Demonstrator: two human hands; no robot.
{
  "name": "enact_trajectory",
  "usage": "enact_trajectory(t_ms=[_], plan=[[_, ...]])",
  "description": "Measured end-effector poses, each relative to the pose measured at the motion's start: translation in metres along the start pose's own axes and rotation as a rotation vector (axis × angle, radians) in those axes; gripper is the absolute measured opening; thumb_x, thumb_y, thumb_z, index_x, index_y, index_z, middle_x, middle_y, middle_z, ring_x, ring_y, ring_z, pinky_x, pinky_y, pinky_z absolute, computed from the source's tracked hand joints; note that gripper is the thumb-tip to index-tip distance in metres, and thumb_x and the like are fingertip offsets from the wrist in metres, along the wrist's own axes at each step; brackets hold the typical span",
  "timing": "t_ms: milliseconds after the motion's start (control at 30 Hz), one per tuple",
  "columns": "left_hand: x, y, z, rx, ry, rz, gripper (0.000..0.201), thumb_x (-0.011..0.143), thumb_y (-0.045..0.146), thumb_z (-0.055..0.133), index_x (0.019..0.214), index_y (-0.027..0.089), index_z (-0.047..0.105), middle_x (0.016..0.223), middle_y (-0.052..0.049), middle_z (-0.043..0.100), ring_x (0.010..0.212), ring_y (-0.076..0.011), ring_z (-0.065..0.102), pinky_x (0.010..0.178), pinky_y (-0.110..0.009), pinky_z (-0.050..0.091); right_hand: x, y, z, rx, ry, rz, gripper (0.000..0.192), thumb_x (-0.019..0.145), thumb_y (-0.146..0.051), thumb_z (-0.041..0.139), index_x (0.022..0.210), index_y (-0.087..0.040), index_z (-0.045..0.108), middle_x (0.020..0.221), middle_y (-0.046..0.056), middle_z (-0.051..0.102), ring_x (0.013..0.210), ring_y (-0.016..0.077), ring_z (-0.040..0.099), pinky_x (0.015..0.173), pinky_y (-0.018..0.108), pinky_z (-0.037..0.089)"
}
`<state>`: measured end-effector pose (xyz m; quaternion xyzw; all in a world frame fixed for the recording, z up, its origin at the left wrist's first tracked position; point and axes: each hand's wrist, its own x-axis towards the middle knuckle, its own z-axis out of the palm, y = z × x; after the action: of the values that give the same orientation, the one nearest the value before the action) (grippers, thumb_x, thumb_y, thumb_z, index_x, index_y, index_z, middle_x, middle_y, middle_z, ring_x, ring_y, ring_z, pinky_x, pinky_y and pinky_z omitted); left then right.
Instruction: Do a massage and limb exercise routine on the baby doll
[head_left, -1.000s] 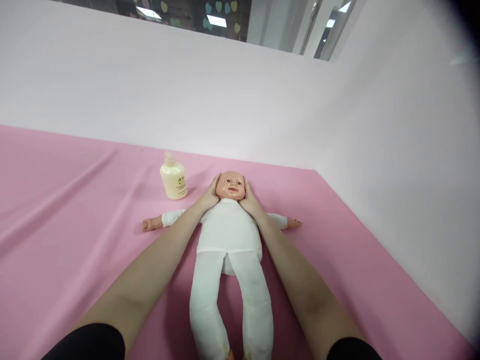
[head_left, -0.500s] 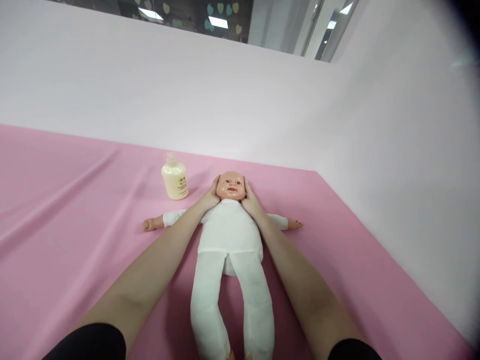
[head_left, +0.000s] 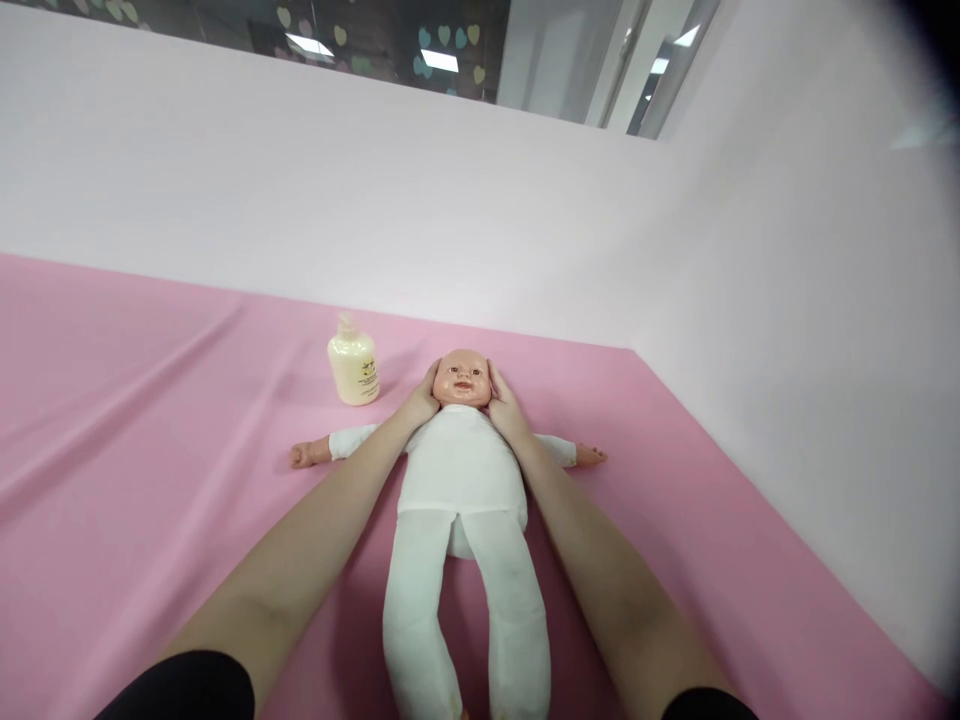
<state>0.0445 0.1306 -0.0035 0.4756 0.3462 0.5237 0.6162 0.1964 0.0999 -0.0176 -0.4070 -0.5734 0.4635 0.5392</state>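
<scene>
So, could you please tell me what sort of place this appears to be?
Perhaps an infant-care training room: a baby doll lies on a pink cover, a pump bottle stands nearby, and heart shapes show beyond.

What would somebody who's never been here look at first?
Probably the white-clad doll, lying on its back in the middle, on the pink cover. Next, the person's left hand and right hand, one against each side of the doll's head. Then maybe the pale yellow pump bottle, standing left of that head.
</scene>
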Motion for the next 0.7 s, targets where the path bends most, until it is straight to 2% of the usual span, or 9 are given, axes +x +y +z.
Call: enact_trajectory(t_ms=[133, 233, 300, 467, 600, 700], plan=[[0.012, -0.002, 0.003, -0.268, 0.071, -0.217, 0.065, 0.079, 0.057, 0.046, 0.12, 0.008, 0.056, 0.118, -0.017, 0.064, 0.115, -0.0318, 0.056, 0.099, -0.046, 0.044, 0.001, -0.001, 0.0, -0.018, 0.042, -0.016, 0.067, 0.077, -0.026, 0.054, 0.141, -0.031, 0.035, 0.145, -0.006, 0.04, 0.137, 0.0186, 0.033, 0.114, 0.04, 0.028], [0.009, -0.001, 0.004, -0.358, 0.077, -0.262, 0.059, 0.081, 0.052, 0.046, 0.119, 0.009, 0.057, 0.116, -0.014, 0.065, 0.117, -0.0294, 0.056, 0.1, -0.043, 0.045, 0.002, -0.001, 0.0, -0.031, 0.043, -0.013, 0.066, 0.078, -0.029, 0.053, 0.141, -0.031, 0.035, 0.144, -0.007, 0.042, 0.137, 0.0173, 0.033, 0.113, 0.039, 0.028], [0.001, 0.0, 0.004, -0.349, 0.052, -0.216, 0.056, 0.081, 0.051, 0.047, 0.117, 0.011, 0.059, 0.114, -0.013, 0.067, 0.117, -0.029, 0.055, 0.101, -0.042, 0.044, 0.002, 0.0, 0.0, -0.029, 0.04, 0.003, 0.066, 0.079, -0.03, 0.052, 0.142, -0.032, 0.033, 0.143, -0.007, 0.043, 0.136, 0.0165, 0.035, 0.112, 0.038, 0.03], [-0.024, 0.004, 0.001, -0.149, 0.047, 0.032, 0.045, 0.082, 0.044, 0.05, 0.113, 0.013, 0.062, 0.115, -0.011, 0.067, 0.116, -0.0295, 0.056, 0.104, -0.043, 0.04, 0.003, 0.003, -0.001, -0.055, 0.051, 0.038, 0.066, 0.08, -0.029, 0.047, 0.144, -0.029, 0.029, 0.144, -0.004, 0.043, 0.129, 0.0184, 0.045, 0.106, 0.04, 0.039], [-0.03, 0.005, -0.01, 0.25, 0.179, 0.247, 0.043, 0.074, 0.022, 0.055, 0.117, 0.013, 0.059, 0.118, -0.011, 0.065, 0.11, -0.0273, 0.058, 0.103, -0.045, 0.04, 0.005, 0.006, -0.003, -0.111, 0.064, 0.003, 0.061, 0.084, -0.031, 0.041, 0.144, -0.027, 0.031, 0.143, -0.004, 0.043, 0.128, 0.0181, 0.046, 0.107, 0.039, 0.037], [-0.026, 0.005, -0.017, 0.5, 0.242, 0.309, 0.04, 0.078, 0.02, 0.048, 0.116, 0.012, 0.058, 0.115, -0.012, 0.065, 0.104, -0.0249, 0.061, 0.099, -0.045, 0.044, 0.006, 0.007, -0.004, -0.153, 0.058, -0.045, 0.057, 0.087, -0.038, 0.039, 0.143, -0.026, 0.033, 0.145, -0.005, 0.041, 0.133, 0.0163, 0.04, 0.113, 0.036, 0.028]])
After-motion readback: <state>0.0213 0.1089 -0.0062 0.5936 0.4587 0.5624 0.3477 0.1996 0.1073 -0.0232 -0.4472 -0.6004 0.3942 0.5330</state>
